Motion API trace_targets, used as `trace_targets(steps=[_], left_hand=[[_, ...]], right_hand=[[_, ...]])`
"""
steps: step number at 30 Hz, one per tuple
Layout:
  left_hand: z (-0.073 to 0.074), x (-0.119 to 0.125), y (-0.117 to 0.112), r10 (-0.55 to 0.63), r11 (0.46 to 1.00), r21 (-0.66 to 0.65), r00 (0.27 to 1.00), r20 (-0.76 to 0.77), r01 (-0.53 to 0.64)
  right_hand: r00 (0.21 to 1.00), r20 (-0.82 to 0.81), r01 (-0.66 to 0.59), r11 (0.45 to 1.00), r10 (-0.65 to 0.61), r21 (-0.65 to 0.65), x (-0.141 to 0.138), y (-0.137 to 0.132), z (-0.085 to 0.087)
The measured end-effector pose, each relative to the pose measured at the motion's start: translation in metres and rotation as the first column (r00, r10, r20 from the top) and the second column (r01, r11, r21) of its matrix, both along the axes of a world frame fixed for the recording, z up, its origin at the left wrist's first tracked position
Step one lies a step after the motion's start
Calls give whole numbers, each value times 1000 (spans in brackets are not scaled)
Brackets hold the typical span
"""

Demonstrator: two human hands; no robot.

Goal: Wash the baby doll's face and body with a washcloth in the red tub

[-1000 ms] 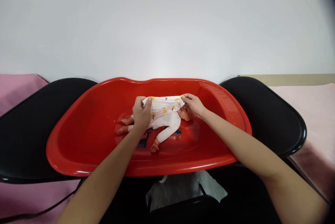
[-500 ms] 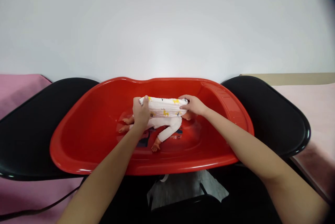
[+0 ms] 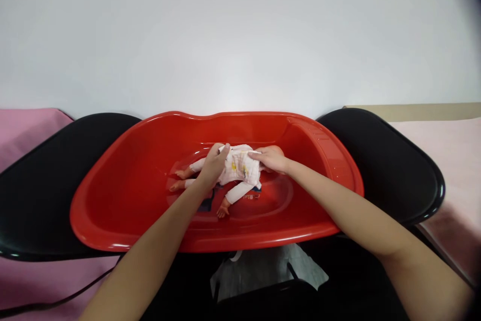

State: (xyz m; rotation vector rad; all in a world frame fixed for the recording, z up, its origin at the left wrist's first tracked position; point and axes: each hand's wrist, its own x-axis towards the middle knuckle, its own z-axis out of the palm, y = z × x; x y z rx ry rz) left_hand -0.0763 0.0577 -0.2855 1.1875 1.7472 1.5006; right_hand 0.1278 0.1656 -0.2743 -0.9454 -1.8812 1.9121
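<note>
A baby doll (image 3: 237, 193) in white clothing lies in a red baby bathtub (image 3: 112, 211), feet to the left and head to the right. Over its torso hangs a white cloth (image 3: 240, 168) with yellow and dark prints. My left hand (image 3: 215, 165) pinches the cloth's left end, its thumb uppermost. At the right end my right hand (image 3: 271, 157) grips the cloth, close to the doll's head (image 3: 278, 149), which it partly hides. One doll arm stretches toward me on the tub floor.
Black seats (image 3: 391, 171) stand at the tub's right and a black surface (image 3: 52, 186) at its left. Pink covering (image 3: 30, 130) shows at the left edge. Below the tub is a grey sheet (image 3: 266, 271). A white wall (image 3: 233, 35) rises behind.
Both hands have come closer together and lower. The cloth, earlier stretched taut above the doll, is now slack and rests over its torso.
</note>
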Motion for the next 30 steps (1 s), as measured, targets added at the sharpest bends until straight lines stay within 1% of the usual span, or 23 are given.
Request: trace_targets(steps=[1,2,3,5,7,8,10,11,12,13,14,15,16,17,18,20,22,23,25,27,30], left_hand=[[3,4,-2,-103,995,-9,994,45,104],[7,7,-3,-206,978,-15,976,69,208],[10,11,-5,-295,955,-22,954,60,297],[15,16,-8,-353,936,-33,934,-47,352],[15,20,-9,-399,917,-66,906,-138,394],[13,20,-9,-433,901,-81,887,-158,426],[8,20,-8,-506,863,-105,845,-173,495],[5,19,-7,-511,860,-109,838,-191,499],[3,17,-7,-460,888,-95,858,-230,451],[2,15,-6,-384,922,-73,880,-279,379],[2,13,-6,-303,951,-46,893,-333,306],[2,11,-7,-234,969,-14,892,-388,248],[3,8,-7,-184,977,15,879,-440,212],[4,5,-7,-166,978,30,857,-487,206],[5,3,-7,-176,975,25,831,-527,222],[4,0,-6,-256,956,-32,771,-583,292],[2,-1,-5,-346,924,-86,719,-602,372],[0,-1,-3,-376,910,-95,706,-600,403],[-4,-1,-1,-394,901,-89,714,-579,425],[-9,-3,0,-397,903,-94,731,-555,419],[-18,-7,0,-420,900,-152,718,-556,409]], right_hand=[[1000,-29,-11,996,9,-83,-2,-3,-2],[998,-57,-24,987,15,-160,-4,-6,-4],[997,-81,-36,975,19,-221,-6,-8,-6],[992,-128,-57,957,21,-284,-7,-10,-9],[987,-158,-74,957,29,-281,-6,-10,-10],[987,-156,-86,964,48,-252,-5,-9,-10],[988,-110,-127,982,112,-143,-3,-7,-11],[987,-70,-148,987,144,-65,-2,-5,-12],[985,-21,-171,985,172,28,-1,-3,-13],[981,32,-192,973,190,131,-1,-1,-14],[977,85,-209,950,194,232,-1,1,-16],[973,130,-224,918,191,327,-1,3,-18],[969,163,-238,881,185,408,-1,5,-20],[967,179,-245,846,180,473,-2,6,-21],[968,176,-245,820,178,518,-2,8,-23],[974,135,-228,788,184,571,-2,9,-23],[977,100,-208,770,186,604,-2,11,-23],[979,99,-201,763,179,615,-1,12,-22],[981,116,-192,759,153,622,0,13,-22],[983,122,-186,781,141,597,1,14,-21],[988,79,-154,837,132,525,5,12,-18]])
